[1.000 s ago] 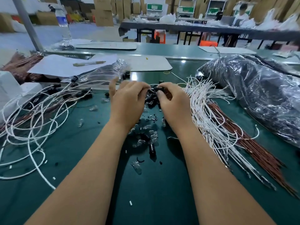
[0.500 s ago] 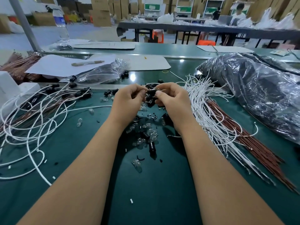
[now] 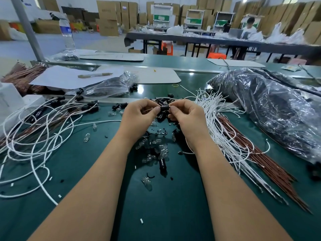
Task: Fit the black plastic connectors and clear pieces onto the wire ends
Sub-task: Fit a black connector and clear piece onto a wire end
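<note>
So both hands are meeting up over the middle of the green table (image 3: 97, 171), pinching one black connector (image 3: 164, 107) between them. The left hand (image 3: 139, 114) is curling its thumb and fingers onto the connector's left end, and what looks like a thin brownish wire is poking out of that grip, though it's too small to be sure. The right hand (image 3: 186, 114) is pinching the right end with its fingertips, the rest of its fingers tucked in. The connector is hanging just above a loose pile of black connectors (image 3: 162, 117), with more of them and some clear pieces (image 3: 152, 150) lying scattered on the table nearer the person.

Off to the left, white wires (image 3: 34, 136) are looping all over, several with black connectors already sitting on their ends. To the right, a straighter bundle of white and brown wires (image 3: 243, 145) is lying beside a big plastic bag (image 3: 271, 108) of dark stuff. Further back, a smaller clear bag (image 3: 111, 86) is lying next to a sheet of paper (image 3: 66, 75) with a pen (image 3: 94, 75) on it.
</note>
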`<control>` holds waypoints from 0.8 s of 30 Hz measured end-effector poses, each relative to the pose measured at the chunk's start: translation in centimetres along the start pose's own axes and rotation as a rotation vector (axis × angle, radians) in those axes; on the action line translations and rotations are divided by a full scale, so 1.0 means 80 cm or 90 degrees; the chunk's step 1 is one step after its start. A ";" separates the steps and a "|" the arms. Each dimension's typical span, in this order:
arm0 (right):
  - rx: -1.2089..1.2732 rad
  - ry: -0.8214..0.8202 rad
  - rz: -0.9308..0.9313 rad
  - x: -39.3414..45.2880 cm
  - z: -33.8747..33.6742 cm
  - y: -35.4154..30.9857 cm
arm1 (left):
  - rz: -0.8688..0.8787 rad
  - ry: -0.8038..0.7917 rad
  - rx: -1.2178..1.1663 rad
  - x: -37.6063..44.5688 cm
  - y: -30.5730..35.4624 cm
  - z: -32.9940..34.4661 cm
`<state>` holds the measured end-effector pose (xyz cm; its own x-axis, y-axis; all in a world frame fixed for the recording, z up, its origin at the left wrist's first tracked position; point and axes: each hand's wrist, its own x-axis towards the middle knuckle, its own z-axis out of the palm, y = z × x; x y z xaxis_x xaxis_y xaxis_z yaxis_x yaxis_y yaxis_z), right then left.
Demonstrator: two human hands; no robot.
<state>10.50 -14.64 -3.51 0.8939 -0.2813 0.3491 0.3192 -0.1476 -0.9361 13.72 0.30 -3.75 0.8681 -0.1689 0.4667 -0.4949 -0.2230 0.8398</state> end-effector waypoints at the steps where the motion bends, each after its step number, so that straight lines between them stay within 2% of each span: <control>1: 0.001 -0.001 0.004 0.001 0.000 0.000 | 0.000 0.000 -0.001 0.001 -0.001 0.000; 10: 0.038 0.010 0.027 0.001 0.001 0.000 | 0.025 0.017 -0.009 0.003 -0.004 0.001; 19: -0.060 0.011 0.010 0.004 0.002 0.006 | 0.008 -0.003 0.020 -0.001 -0.005 0.002; 24: -0.062 0.014 -0.003 0.003 0.001 0.004 | -0.020 -0.009 0.026 -0.001 -0.005 0.000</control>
<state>10.85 -14.68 -3.73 0.8850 -0.3006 0.3555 0.2903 -0.2406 -0.9262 13.87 0.38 -4.10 0.8827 -0.1748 0.4362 -0.4689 -0.2679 0.8416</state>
